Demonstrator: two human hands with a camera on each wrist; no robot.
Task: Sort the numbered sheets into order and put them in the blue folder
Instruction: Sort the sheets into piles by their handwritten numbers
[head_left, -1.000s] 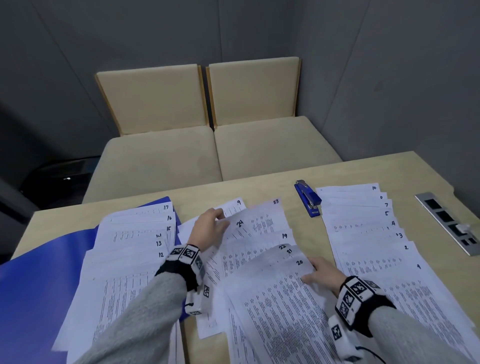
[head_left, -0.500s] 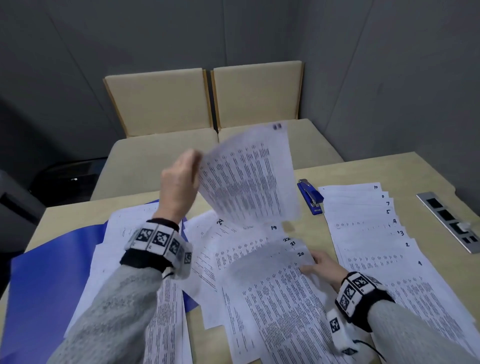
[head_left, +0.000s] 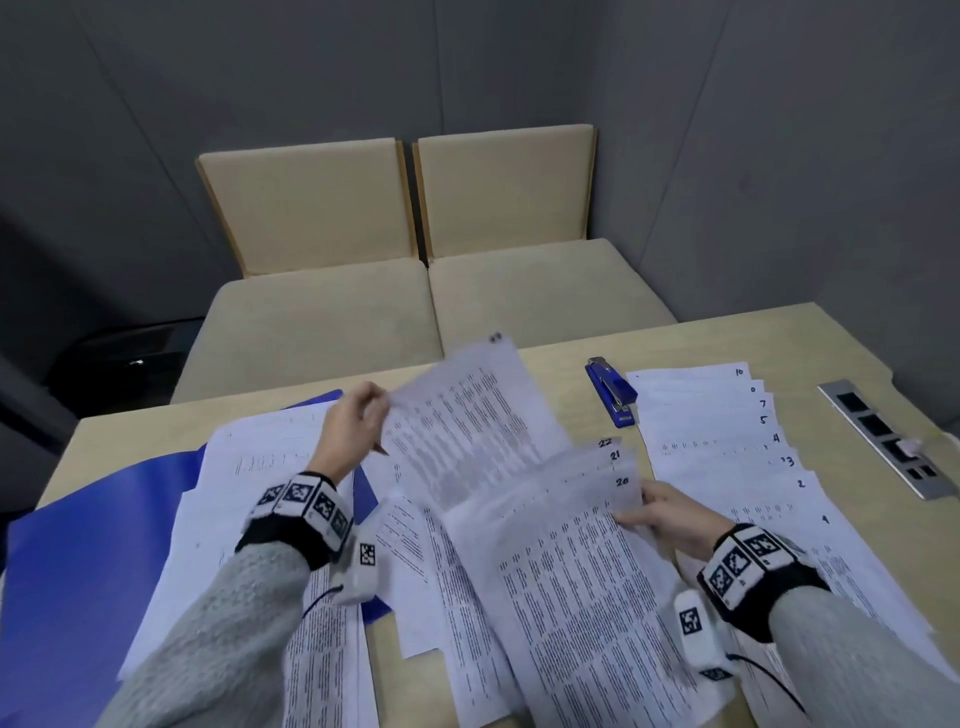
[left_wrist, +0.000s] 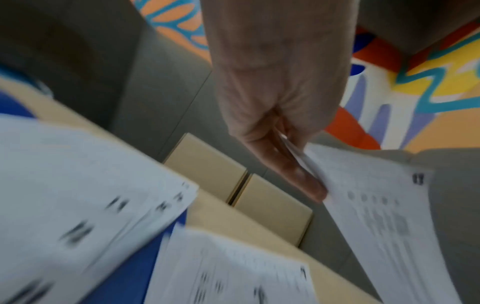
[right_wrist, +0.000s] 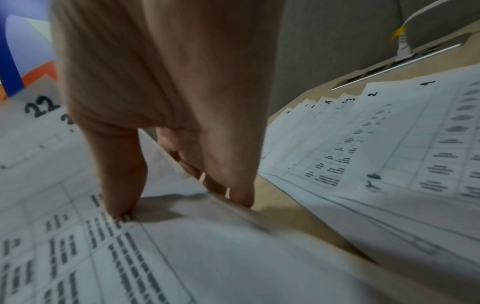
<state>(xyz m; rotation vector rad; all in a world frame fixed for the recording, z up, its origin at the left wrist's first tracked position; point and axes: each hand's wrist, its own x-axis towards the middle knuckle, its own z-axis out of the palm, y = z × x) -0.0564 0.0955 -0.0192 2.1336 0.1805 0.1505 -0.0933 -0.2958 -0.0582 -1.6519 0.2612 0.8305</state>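
My left hand (head_left: 376, 415) pinches the left edge of one loose printed sheet (head_left: 467, 410), held tilted over the table's middle; its corner number is blurred. The same sheet (left_wrist: 376, 205) hangs from my left fingers (left_wrist: 293, 168) in the left wrist view. My right hand (head_left: 636, 506) grips the right edge of a small fanned stack (head_left: 571, 545) marked 20, 21 and 22, thumb on top and fingers beneath (right_wrist: 239, 193). The loose sheet's lower end dips behind that stack. The open blue folder (head_left: 78, 545) lies at the left, with a fan of sheets (head_left: 260, 467) on it.
A fan of sheets (head_left: 727, 441) numbered up to 10 lies at the right. A blue stapler (head_left: 613, 392) sits behind the middle. A metal socket strip (head_left: 888, 436) is set in the table's right edge. Two beige chairs (head_left: 415, 291) stand beyond the table.
My left hand picked one sheet off the middle pile, raised it, and has now brought it down behind the stack. My right hand has stayed gripping the 20-22 stack.
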